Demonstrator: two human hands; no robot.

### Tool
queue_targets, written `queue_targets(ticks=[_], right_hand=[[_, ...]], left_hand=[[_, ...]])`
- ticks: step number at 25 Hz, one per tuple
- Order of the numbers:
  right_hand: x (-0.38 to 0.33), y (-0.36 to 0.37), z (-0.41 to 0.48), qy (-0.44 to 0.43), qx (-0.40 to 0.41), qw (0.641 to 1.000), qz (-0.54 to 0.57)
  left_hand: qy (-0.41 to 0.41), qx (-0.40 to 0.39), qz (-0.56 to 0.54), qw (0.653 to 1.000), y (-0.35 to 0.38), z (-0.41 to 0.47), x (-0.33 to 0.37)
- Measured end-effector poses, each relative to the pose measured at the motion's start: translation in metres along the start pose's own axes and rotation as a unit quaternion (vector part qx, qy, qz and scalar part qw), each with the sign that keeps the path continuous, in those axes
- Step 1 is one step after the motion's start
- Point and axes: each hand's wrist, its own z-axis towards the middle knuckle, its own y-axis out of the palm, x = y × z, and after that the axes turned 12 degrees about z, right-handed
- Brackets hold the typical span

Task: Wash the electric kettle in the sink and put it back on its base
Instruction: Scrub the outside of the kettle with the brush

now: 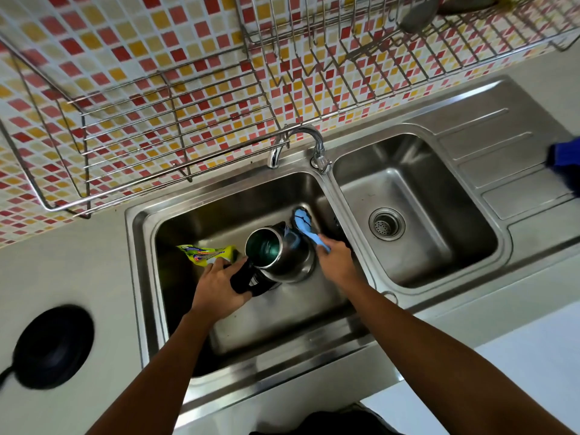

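Observation:
The steel electric kettle [284, 257] stands in the left sink basin [219, 202] with its lid off and its mouth open upward. My left hand [219, 288] grips its black handle on the left side. My right hand [335, 262] holds the handle of a light blue brush [303, 219], whose head lies against the kettle's far right side. The round black kettle base [53, 346] sits on the counter at the far left, with its cord running off the frame edge.
A yellow-green detergent pouch [207, 254] lies in the left basin beside the kettle. The tap [306, 142] curves over the divider. The right basin [417, 211] holds only its drain. A wire dish rack [163, 120] hangs above. A blue cloth [565, 158] lies on the drainboard.

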Motion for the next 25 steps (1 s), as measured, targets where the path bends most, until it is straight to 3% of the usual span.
queue_targets(ticks=[4, 8, 13, 17, 19, 22, 25], right_hand=[[0.001, 0.012, -0.016, -0.038, -0.032, 0.996, 0.080], [0.002, 0.004, 0.000, 0.054, 0.027, 0.998, 0.032], [-0.016, 0.017, -0.010, -0.036, -0.082, 0.992, 0.090], [-0.002, 0.005, -0.009, 0.016, 0.016, 0.999, 0.028], [-0.005, 0.006, -0.016, -0.049, 0.006, 0.998, 0.037], [-0.007, 0.015, -0.034, -0.155, -0.085, 0.982, 0.068], [0.007, 0.008, -0.026, -0.115, -0.018, 0.993, 0.018]], left_hand=[[-0.053, -0.046, -0.040, 0.997, 0.000, -0.006, -0.017], [-0.044, -0.057, -0.028, 0.997, -0.006, -0.005, -0.018], [-0.075, -0.073, -0.046, 0.993, -0.014, -0.001, -0.018], [-0.068, -0.080, -0.041, 0.994, -0.014, -0.005, -0.015], [-0.073, -0.072, -0.059, 0.993, -0.016, 0.001, -0.006], [-0.098, -0.084, -0.087, 0.988, -0.021, 0.004, -0.002], [-0.097, -0.099, -0.080, 0.987, -0.027, 0.003, -0.005]])
